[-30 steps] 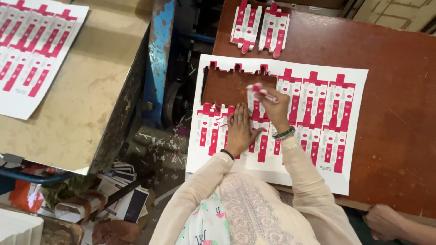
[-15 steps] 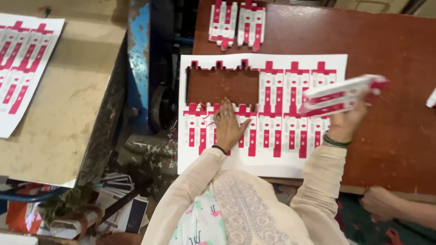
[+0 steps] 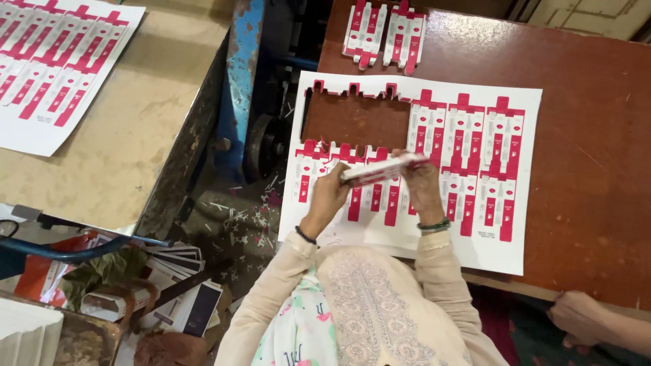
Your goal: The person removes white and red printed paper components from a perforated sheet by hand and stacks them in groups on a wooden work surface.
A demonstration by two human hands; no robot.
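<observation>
- Both hands meet above the printed sheet: the left hand (image 3: 330, 194) and the right hand (image 3: 422, 184) each grip one end of a small stack of punched-out carton blanks (image 3: 383, 169), fingers closed around it, so the stack lies level between them.
- Directly under the hands lies a large white sheet of red-and-white carton blanks (image 3: 475, 146), flat on a reddish-brown table (image 3: 597, 135).
- Just beyond the hands, the sheet has a rectangular gap (image 3: 356, 120) where the table shows through.
- Farther out past the sheet, two loose piles of punched blanks (image 3: 384, 32) rest on the table.
- Well off to the left-hand side, another printed sheet (image 3: 57, 64) lies on a tan worktable (image 3: 142, 135).
- Near the right elbow, another person's hand (image 3: 576, 317) rests at the table's near edge.
</observation>
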